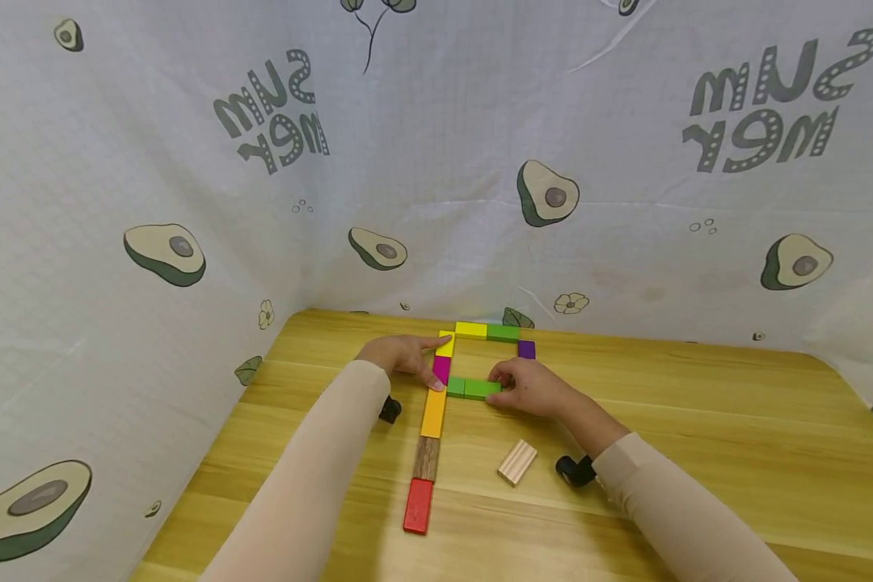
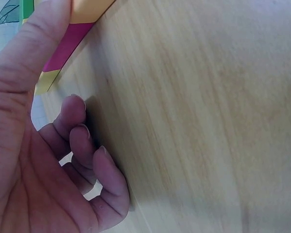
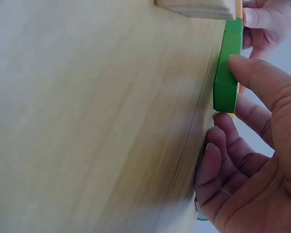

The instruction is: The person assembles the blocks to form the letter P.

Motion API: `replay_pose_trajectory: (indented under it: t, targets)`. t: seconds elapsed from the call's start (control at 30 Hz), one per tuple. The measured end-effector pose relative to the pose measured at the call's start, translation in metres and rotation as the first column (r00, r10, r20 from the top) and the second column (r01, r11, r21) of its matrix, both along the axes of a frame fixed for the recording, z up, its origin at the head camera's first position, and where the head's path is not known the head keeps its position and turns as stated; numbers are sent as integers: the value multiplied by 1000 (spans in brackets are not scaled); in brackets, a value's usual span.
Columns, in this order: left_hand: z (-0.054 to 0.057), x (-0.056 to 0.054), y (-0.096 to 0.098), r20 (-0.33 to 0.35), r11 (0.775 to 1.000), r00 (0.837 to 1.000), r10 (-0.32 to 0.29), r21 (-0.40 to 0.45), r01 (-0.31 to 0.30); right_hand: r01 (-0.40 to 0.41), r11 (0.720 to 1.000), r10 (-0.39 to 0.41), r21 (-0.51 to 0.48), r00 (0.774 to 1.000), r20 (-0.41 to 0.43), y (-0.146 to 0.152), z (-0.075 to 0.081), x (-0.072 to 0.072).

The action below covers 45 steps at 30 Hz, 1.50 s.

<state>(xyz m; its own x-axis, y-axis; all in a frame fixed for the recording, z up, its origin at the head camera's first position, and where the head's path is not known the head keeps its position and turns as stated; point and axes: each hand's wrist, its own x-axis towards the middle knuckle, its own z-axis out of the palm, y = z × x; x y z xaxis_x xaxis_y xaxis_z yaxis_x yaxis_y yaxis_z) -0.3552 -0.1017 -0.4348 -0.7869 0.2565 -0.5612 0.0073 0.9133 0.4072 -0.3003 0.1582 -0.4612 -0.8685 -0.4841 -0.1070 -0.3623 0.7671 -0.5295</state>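
Flat coloured blocks form a closed loop with a tail on the table. My right hand (image 1: 531, 388) pinches the right end of a green block (image 1: 480, 390) between thumb and fingers; its other fingers curl loosely in the right wrist view. That block abuts a smaller green block (image 1: 456, 387) in the loop's lower side. My left hand (image 1: 405, 356) reaches over the left column. Its index finger lies at the yellow block (image 1: 445, 345), its thumb at the join of the magenta block (image 1: 441, 371) and orange block (image 1: 433, 412).
Below the orange block run a brown wooden block (image 1: 426, 458) and a red block (image 1: 418, 507). Yellow (image 1: 471, 330) and green (image 1: 503, 333) blocks top the loop; a purple block (image 1: 527, 349) is at its right. A plain wooden block (image 1: 517, 462) lies apart. A printed cloth (image 1: 451, 234) hangs behind.
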Motion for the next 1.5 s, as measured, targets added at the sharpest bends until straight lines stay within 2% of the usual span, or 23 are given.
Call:
replay_pose_trajectory:
  t: [0.17, 0.3, 0.4, 0.53, 0.7, 0.83, 1.03, 1.3, 1.4, 1.5]
  targets:
    - [1, -1, 1, 2, 1000, 1000, 7, -11, -7, 26, 1000, -25, -13, 999, 36, 1, 2, 2]
    - [2, -1, 1, 3, 1000, 1000, 6, -11, -6, 54, 998, -53, -29, 998, 47, 5, 6, 12]
    - [4, 0, 2, 0, 1000, 1000, -6, -6, 6, 65, 998, -64, -25, 997, 40, 9, 8, 30]
    - [5, 1, 1, -5, 1000, 1000, -21, -6, 21, 133, 991, -134, 13, 990, 50, 14, 10, 65]
    - [6, 1, 1, 1, 1000, 1000, -29, 0, 29, 218, 968, -221, 123, 975, 18, 17, 9, 107]
    - [6, 2, 0, 6, 1000, 1000, -9, 9, 9, 235, 954, -240, 186, 971, 4, 17, 8, 125]
    - [5, 4, -2, 12, 999, 1000, 2, 41, -3, 242, 950, -237, 197, 970, -49, 15, 8, 127]
    - [5, 3, -3, 4, 1000, 1000, -2, 31, 2, 245, 924, -205, 293, 965, -163, 0, 10, 126]
    - [4, 3, -2, 13, 999, 1000, 8, 38, -8, 244, 928, -211, 280, 967, -142, -1, 10, 122]
    - [4, 5, -1, 18, 999, 1000, 0, 51, -1, 228, 951, -219, 209, 974, -63, 8, 10, 114]
